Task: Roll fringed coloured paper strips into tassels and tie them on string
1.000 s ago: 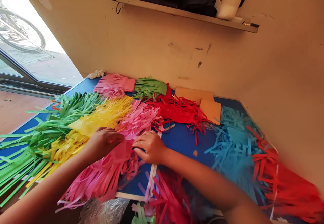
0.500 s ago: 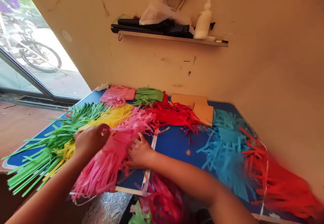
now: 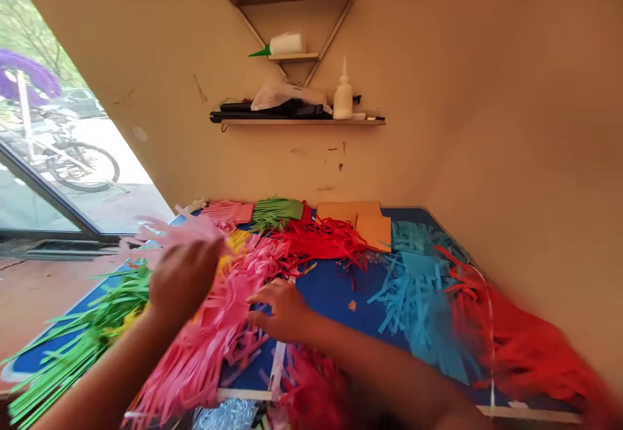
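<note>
My left hand (image 3: 182, 277) is closed on a light pink fringed paper piece (image 3: 187, 232), raised above the table and blurred by motion. Beneath it lie green fringed strips (image 3: 92, 333) and a little yellow fringe (image 3: 238, 242). A long pile of pink fringed paper (image 3: 214, 326) runs down the table between my hands. At its right edge is my right hand (image 3: 282, 310), with thumb and fingers apart and nothing visibly held. Red fringe (image 3: 326, 238) lies behind it.
The blue table (image 3: 326, 287) also bears orange paper (image 3: 377, 229), blue fringe (image 3: 423, 287) and red fringe (image 3: 525, 339). A wall shelf (image 3: 302, 121) holds a glue bottle (image 3: 343, 99) and black items. A glass door (image 3: 48, 190) stands left.
My left hand has lifted a light pink piece off the pile. My right hand's thumb and fingers are now spread at the pile's edge. The view has tilted up, showing more shelves.
</note>
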A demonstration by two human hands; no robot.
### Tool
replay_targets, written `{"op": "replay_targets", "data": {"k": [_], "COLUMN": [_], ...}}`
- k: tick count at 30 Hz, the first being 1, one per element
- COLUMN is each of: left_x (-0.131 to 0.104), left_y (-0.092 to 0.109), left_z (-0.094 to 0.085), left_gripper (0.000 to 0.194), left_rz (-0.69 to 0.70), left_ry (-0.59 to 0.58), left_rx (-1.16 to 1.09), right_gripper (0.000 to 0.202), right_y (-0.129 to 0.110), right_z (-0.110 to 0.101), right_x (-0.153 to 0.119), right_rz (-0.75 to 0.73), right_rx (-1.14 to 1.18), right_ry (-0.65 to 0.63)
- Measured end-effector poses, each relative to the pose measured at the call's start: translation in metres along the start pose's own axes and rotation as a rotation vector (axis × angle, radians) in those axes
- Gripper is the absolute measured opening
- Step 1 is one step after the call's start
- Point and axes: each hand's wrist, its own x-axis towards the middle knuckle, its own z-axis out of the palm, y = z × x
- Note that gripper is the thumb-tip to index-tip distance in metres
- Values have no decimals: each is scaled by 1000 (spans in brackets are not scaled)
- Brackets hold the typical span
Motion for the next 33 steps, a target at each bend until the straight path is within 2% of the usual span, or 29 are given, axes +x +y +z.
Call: {"op": "replay_targets", "data": {"k": [1, 3, 5, 7, 10, 13, 15, 17, 19, 20, 21, 22, 23, 24, 25, 27, 28, 29, 31, 33], "left_x": [-6, -22, -36, -49, -65, -75, -77, -76, -74, -73, -73, -72, -72, -72, -72, -72, -73, -73, -72, -69], "left_y": [18, 52, 79, 100, 122, 135, 141, 147, 154, 159, 164, 169, 175, 181, 187, 196, 199, 200, 195, 184], "left_z": [10, 29, 45, 58, 77, 98, 114, 129, 141, 146, 150, 153, 154, 155, 155, 153, 152, 150, 148, 149], "left_gripper": [37, 33, 30, 28, 25, 32, 36, 35, 35, 36, 37, 37, 38, 38, 39, 40, 41, 41, 39, 35], "left_rz": [57, 200, 311, 355, 368, 442, 528, 605, 670, 701, 725, 740, 744, 735, 712, 643, 608, 576, 527, 481], "left_ry": [6, 100, 196, 250, 280, 257, 221, 197, 152, 125, 96, 63, 26, -18, -75, -207, -267, -313, -374, -428], "left_rx": [-9, 0, 5, -16, -70, -125, -167, -209, -258, -285, -314, -341, -367, -394, -426, -494, -521, -538, -547, -546], "right_gripper": [39, 57, 67, 55, 45, 51, 55, 55, 52, 49, 48, 47, 45, 41, 38, 38, 42, 43, 31, 15], "right_y": [-4, -8, -7, -1, 14, 31, 45, 59, 67, 68, 67, 63, 59, 54, 51, 51, 55, 61, 76, 88], "right_z": [-4, -4, 4, 14, 18, 2, -24, -61, -100, -117, -129, -135, -134, -127, -115, -83, -69, -58, -50, -56], "right_x": [-12, -34, -49, -55, -53, -51, -61, -86, -123, -143, -162, -178, -189, -197, -201, -198, -193, -188, -179, -174], "right_rz": [63, 171, 252, 320, 360, 307, 274, 277, 331, 386, 448, 470, 482, 472, 433, 323, 287, 266, 280, 355], "right_rx": [280, 807, 1177, 1396, 1545, 1521, 1423, 1229, 909, 683, 443, 326, 228, 120, -57, -306, -366, -391, -411, -424], "right_ry": [24, 35, 116, 320, 611, 701, 725, 820, 1010, 1151, 1318, 1407, 1439, 1403, 1242, 744, 529, 368, 207, 180]}}
